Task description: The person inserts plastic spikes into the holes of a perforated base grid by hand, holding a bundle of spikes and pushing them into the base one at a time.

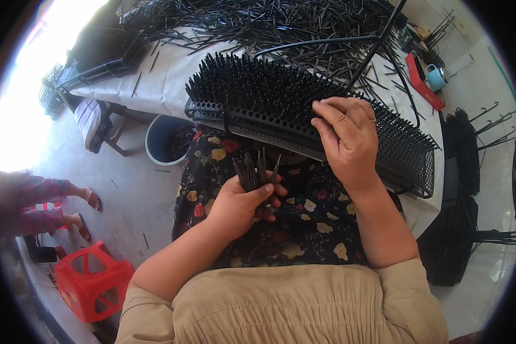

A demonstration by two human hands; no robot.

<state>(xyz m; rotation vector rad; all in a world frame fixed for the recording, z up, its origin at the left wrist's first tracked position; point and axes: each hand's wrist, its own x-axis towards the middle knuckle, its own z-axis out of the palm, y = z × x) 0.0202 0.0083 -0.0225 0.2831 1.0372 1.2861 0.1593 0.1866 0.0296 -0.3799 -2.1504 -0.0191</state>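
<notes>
My left hand (235,203) is closed round a bundle of thin black sticks (249,172) above my lap. One stick leans apart from the rest near the fingertips. At the front of the table stands a long black rack (292,131) with rows of round holes, packed with upright black sticks (246,80). Over the rack's front edge, my right hand (350,143) has its thumb and forefinger drawn together in a pinch. What sits between those fingertips, if anything, cannot be made out against the dark sticks.
Loose black sticks (315,23) lie heaped across the white-covered table (166,86). A red box (423,86) and a light-blue mug (436,77) stand at the right. A dark bucket (166,140), a red stool (94,281) and another person's legs (57,198) are at the left.
</notes>
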